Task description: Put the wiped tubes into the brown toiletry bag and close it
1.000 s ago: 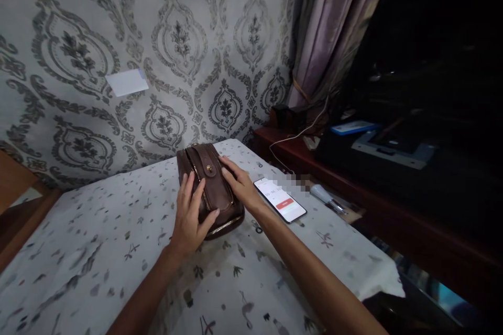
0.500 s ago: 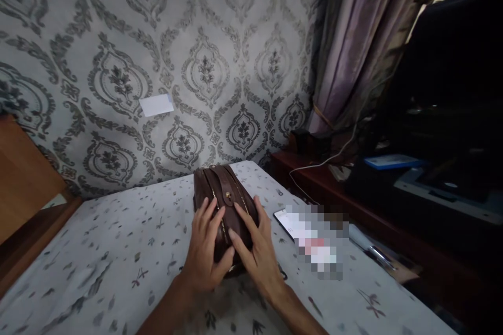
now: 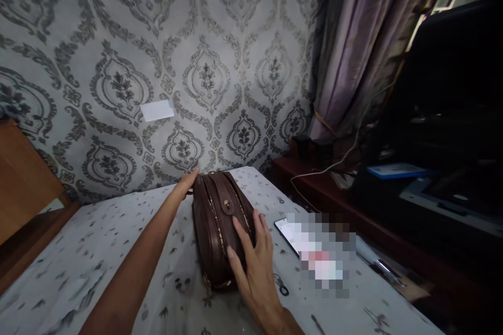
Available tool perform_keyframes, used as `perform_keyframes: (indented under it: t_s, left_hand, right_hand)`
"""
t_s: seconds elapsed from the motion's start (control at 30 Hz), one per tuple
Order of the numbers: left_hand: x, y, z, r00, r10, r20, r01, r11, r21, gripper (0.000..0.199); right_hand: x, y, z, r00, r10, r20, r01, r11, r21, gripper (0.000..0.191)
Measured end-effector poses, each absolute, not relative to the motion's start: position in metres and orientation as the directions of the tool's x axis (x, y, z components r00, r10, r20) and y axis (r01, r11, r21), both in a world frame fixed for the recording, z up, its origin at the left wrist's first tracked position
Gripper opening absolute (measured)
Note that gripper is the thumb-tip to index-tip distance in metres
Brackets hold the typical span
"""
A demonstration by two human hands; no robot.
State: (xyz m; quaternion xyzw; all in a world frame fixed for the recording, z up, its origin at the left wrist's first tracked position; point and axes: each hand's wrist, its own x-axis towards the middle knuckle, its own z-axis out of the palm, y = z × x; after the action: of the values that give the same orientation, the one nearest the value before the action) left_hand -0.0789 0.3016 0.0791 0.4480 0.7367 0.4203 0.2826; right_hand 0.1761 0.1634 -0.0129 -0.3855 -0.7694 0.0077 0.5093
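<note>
A brown leather bag (image 3: 214, 235) with two gold zippers and a buttoned strap across its top lies on the patterned cloth (image 3: 157, 272). My right hand (image 3: 255, 261) rests on the bag's top and right side near its front end, fingers spread. My left hand (image 3: 187, 183) has reached to the far left corner of the bag. Most of its fingers are hidden there, so I cannot see whether they grip anything. A small dark reddish piece shows just below that hand.
A phone (image 3: 288, 235) with its screen lit lies right of the bag, partly blurred out. A black ring-shaped item (image 3: 282, 288) is beside my right hand. Wooden furniture (image 3: 27, 167) stands at left. A white cable (image 3: 334, 165) runs across the dark red surface at right.
My left hand has moved from the top of the bag forward to its far left corner. My right hand stays on the bag, slightly lower in view.
</note>
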Motion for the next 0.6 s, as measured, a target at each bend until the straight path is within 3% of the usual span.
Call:
perform_keyframes:
  t_s: [0.1,0.2,0.43,0.6]
  left_hand:
    - [-0.089,0.312,0.078,-0.388,0.892,-0.233,0.354,0.377,0.856,0.047]
    - [-0.096,0.320,0.078,-0.381,0.870,-0.313,0.330,0.444,0.833,0.041]
    - [-0.094,0.339,0.074,-0.417,0.833,-0.365,0.321,0.510,0.798,0.024]
    - [-0.096,0.342,0.076,-0.407,0.835,-0.369,0.366,0.520,0.772,0.030]
  right_hand:
    - [0.174,0.163,-0.014,-0.205,0.575,0.792,0.605,0.711,-0.360,0.057]
    - [0.173,0.164,-0.016,-0.218,0.561,0.798,0.583,0.731,-0.355,0.068]
    - [0.171,0.165,-0.018,-0.218,0.541,0.812,0.560,0.751,-0.350,0.074]
    - [0.170,0.165,-0.018,-0.215,0.534,0.818,0.552,0.757,-0.350,0.071]
